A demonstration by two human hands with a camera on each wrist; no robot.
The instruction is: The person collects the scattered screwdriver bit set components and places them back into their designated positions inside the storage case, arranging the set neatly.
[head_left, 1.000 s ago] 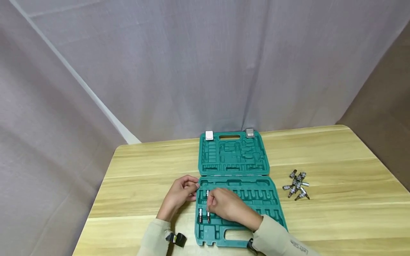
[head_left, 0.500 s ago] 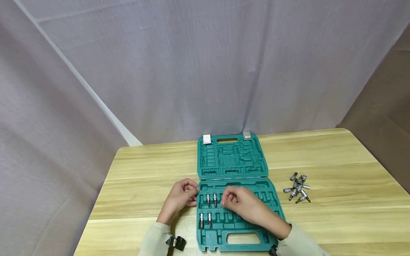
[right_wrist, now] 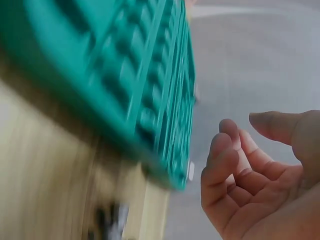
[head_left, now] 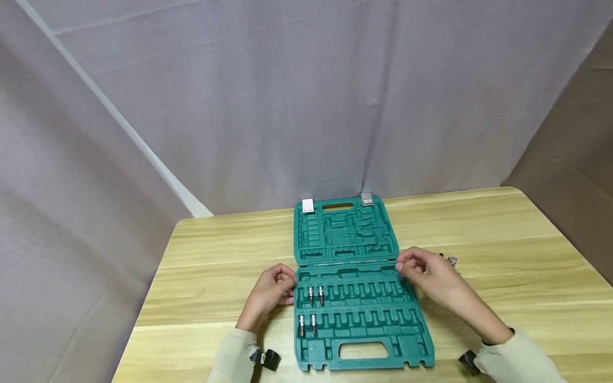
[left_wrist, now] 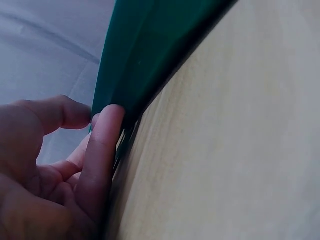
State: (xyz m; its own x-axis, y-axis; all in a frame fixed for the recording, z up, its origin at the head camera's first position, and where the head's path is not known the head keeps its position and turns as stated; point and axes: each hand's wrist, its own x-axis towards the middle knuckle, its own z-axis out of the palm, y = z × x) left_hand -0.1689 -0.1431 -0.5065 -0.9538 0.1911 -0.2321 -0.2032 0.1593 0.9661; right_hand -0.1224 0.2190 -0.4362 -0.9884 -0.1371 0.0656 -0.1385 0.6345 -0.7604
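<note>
A green plastic tool case (head_left: 361,363) lies unfolded on the table. My left hand (head_left: 272,287) holds the left rim of its near half; in the left wrist view, thumb and fingers (left_wrist: 102,145) pinch the green edge. Two bit sockets (head_left: 321,296) sit upright in the upper row of slots at the left, and two more bit sockets (head_left: 313,324) in the lower row. Over the case's right edge near the hinge, my right hand (head_left: 433,276) is empty, its thumb and fingertips apart in the right wrist view. Behind it, loose bit sockets (head_left: 452,260) are mostly hidden.
The case lid (head_left: 347,234), with two metal latches, lies flat toward the back. A grey curtain (head_left: 287,106) hangs behind the wooden table (head_left: 225,250), and a brown panel (head_left: 570,127) stands at the right.
My right hand has left the slots and moved right, past the case's edge toward the loose bit sockets, uncovering the two rows. The left hand has stayed at the rim.
</note>
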